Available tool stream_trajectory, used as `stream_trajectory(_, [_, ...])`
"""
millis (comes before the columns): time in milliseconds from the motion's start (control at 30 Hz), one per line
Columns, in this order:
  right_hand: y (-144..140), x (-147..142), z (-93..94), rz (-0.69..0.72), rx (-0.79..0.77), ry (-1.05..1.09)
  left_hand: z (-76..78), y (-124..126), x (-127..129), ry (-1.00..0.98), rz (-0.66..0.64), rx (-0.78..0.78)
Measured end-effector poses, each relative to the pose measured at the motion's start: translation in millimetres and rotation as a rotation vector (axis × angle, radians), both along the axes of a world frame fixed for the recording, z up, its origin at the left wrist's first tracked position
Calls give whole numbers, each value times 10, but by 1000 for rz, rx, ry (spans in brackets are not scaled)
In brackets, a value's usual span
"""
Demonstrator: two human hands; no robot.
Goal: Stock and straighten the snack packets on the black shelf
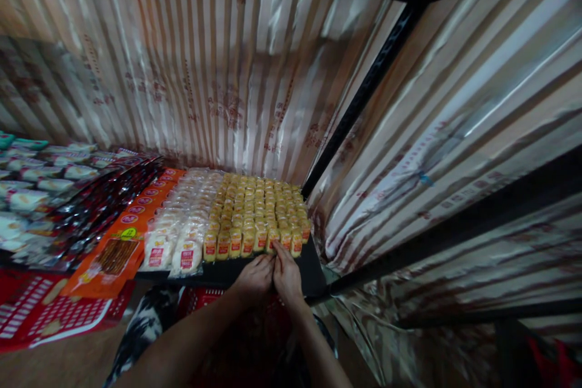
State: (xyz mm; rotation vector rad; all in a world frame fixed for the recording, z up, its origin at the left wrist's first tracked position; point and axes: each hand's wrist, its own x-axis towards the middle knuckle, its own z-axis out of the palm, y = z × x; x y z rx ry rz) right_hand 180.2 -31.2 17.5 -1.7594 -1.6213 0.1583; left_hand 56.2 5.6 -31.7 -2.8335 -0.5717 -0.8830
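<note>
Reaching forward to the shelf (313, 270) edge, the two hands meet just in front of the yellow packs (248, 242), which stand in rows running back toward the sheeting (245, 73). The relation that matters is front to back: the nearest row lies directly beyond the fingers, its packs upright, long axis vertical, printed labels facing the person. The right hand (287, 273) is nearer, its fingertips overlapping the foot of a front pack right of the row's middle; whether they touch it or only pass before it, I cannot tell. The left hand (255, 280) lies close against it, fingers curled and pointing right. The fingertips of both come together, but whether anything is pinched between them is hidden. White packs (187, 254) sit just left of the yellow ones, then an orange bag (116, 254) hanging over the edge, with dark packs (104, 206) farther left. A black post (364, 91) rises by the back right corner, limiting room on that side; nothing stands between the hands and the front row.
</note>
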Motion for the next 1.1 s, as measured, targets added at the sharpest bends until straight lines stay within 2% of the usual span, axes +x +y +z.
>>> stream_trajectory(133, [-32,39,109,51,-10,-60,44,2,127,-41,62,-25])
stream_trajectory(267, [53,69,362,52,27,-187,60,-9,109,-38,64,-47])
stream_trajectory(367, [321,73,611,19,60,-279,58,-18,100,-36,74,-70])
stream_trajectory(467, [690,52,757,27,-8,-326,87,-25,111,-46,129,-107])
stream_trajectory(533, [899,34,765,2,-103,-345,123,-31,115,-20,141,-128])
stream_trajectory(633, [1085,42,700,55,-186,-370,179,-42,111,28,162,-168])
stream_trajectory(733, [1173,126,649,115,-157,-372,221,-48,104,54,179,-201])
stream_trajectory(900, [1308,261,624,-3,-136,-336,250,-37,107,72,156,-174])
stream_trajectory(1033, [1371,288,603,90,-170,-352,243,-32,118,68,168,-145])
stream_trajectory(1100, [1401,319,622,77,-157,-350,247,-34,118,68,164,-124])
